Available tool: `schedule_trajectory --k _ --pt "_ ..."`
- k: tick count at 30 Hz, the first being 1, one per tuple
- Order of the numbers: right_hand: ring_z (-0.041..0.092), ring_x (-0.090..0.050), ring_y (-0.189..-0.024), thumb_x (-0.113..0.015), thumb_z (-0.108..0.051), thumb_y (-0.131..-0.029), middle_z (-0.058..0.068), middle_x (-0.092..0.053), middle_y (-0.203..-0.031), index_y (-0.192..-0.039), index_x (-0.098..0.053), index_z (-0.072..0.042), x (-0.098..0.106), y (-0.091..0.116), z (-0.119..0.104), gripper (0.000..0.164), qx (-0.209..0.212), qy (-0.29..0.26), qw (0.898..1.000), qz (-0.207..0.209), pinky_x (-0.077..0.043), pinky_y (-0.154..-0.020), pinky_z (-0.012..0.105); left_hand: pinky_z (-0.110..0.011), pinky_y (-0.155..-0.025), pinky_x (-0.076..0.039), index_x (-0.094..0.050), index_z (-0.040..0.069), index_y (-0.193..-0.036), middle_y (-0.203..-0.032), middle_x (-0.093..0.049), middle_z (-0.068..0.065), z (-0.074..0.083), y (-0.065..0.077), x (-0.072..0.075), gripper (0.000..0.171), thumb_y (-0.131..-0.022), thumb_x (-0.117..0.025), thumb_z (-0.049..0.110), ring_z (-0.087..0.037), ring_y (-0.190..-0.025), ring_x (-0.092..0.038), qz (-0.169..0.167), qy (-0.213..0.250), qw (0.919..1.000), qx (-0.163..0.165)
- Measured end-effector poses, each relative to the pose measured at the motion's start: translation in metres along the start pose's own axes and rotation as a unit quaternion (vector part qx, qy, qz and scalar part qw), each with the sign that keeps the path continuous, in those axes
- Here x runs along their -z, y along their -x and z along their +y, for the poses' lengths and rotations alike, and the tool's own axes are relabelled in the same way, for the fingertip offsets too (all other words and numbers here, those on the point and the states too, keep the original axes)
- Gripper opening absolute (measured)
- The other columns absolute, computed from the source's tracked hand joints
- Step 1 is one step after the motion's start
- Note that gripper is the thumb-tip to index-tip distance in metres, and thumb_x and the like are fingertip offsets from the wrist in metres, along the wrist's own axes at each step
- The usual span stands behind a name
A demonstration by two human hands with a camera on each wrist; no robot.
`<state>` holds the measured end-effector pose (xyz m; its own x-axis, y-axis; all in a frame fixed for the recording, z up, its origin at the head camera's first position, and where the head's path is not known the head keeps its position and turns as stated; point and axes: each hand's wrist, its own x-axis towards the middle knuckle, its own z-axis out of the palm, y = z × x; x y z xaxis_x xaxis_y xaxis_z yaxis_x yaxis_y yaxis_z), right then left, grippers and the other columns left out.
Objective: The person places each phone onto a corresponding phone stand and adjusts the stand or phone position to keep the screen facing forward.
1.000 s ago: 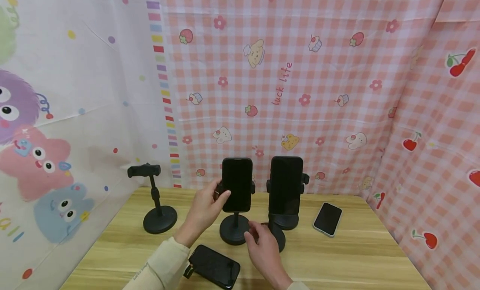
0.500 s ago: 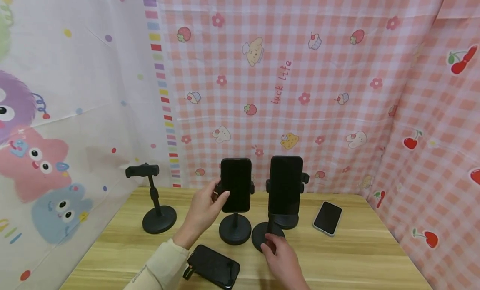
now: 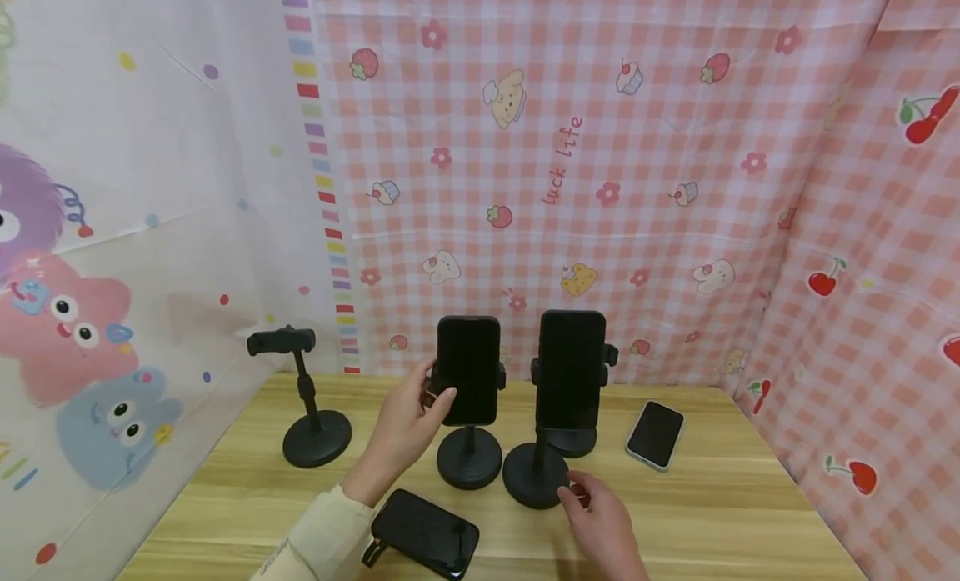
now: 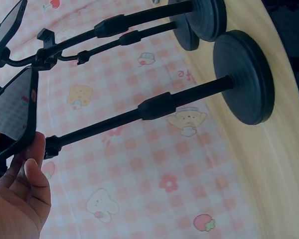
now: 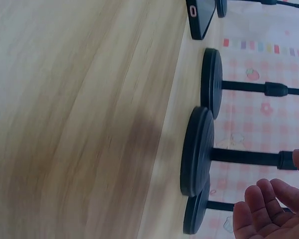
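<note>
My left hand pinches the left edge of a black phone, thumb in front and fingers behind. That phone stands upright in the clamp of the middle phone stand, its round base flat on the table. To the right, a second phone is mounted on the front right stand. Close by that stand's base is my right hand, fingers loosely bent and holding nothing. In the right wrist view the right hand appears beside the stem.
An unloaded phone stand is at the left. Another stand is mostly hidden behind the front right one. One black phone lies near the front, and a pale-cased phone lies at right. Patterned cloth hangs behind the table.
My right hand has moved right, from beside the middle stand's base, across the front right stand's base to its right side. The left hand stays at the phone. The head view has shifted slightly.
</note>
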<state>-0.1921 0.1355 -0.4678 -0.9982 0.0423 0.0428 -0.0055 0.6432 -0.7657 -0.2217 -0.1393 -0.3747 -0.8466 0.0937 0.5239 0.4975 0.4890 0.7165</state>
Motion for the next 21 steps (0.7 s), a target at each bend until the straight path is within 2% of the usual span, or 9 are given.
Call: schedule_trajectory --k 5,8,15,21 --pt "0.02 -0.059 -0.087 -0.063 -0.018 -0.097 0.007 -0.066 -0.099 -0.124 -0.063 0.006 0.006 0.0 0.007 0.036 0.013 0.007 1.0 0.021 -0.05 -0.076 0.04 -0.029 -0.061 -0.048 -0.038 0.013 -0.15 -0.093 -0.068 0.001 -0.007 0.004 -0.003 0.057 -0.099 -0.063 0.023 -0.01 -0.07 -0.057 -0.006 -0.005 1.0 0.004" --pt "0.02 -0.061 -0.086 -0.064 -0.016 -0.096 0.006 -0.066 -0.096 -0.122 -0.064 0.005 0.01 -0.001 0.011 0.033 0.024 0.011 0.999 0.037 -0.05 -0.075 0.04 -0.029 -0.063 -0.048 -0.039 0.012 -0.15 -0.087 -0.063 0.004 -0.012 0.007 -0.003 0.058 -0.099 -0.063 0.025 -0.009 -0.071 -0.057 -0.005 -0.017 0.9998 0.007" --pt "0.021 -0.062 -0.086 -0.064 -0.015 -0.096 0.007 -0.067 -0.095 -0.12 -0.065 0.006 0.018 -0.006 0.021 0.032 0.022 0.022 0.998 0.052 -0.05 -0.076 0.041 -0.028 -0.065 -0.049 -0.044 0.006 -0.146 -0.088 -0.064 0.004 -0.023 0.017 -0.004 0.056 -0.098 -0.066 0.023 -0.008 -0.073 -0.059 -0.016 -0.032 0.9991 0.022" --pt "0.024 -0.062 -0.088 -0.063 -0.013 -0.096 0.01 -0.066 -0.095 -0.121 -0.063 0.009 0.024 -0.013 0.027 0.033 0.022 0.03 0.998 0.052 -0.05 -0.078 0.044 -0.026 -0.062 -0.049 -0.046 0.008 -0.143 -0.087 -0.062 0.008 -0.032 0.031 -0.007 0.058 -0.093 -0.072 0.021 -0.005 -0.072 -0.059 -0.037 -0.044 0.9974 0.043"
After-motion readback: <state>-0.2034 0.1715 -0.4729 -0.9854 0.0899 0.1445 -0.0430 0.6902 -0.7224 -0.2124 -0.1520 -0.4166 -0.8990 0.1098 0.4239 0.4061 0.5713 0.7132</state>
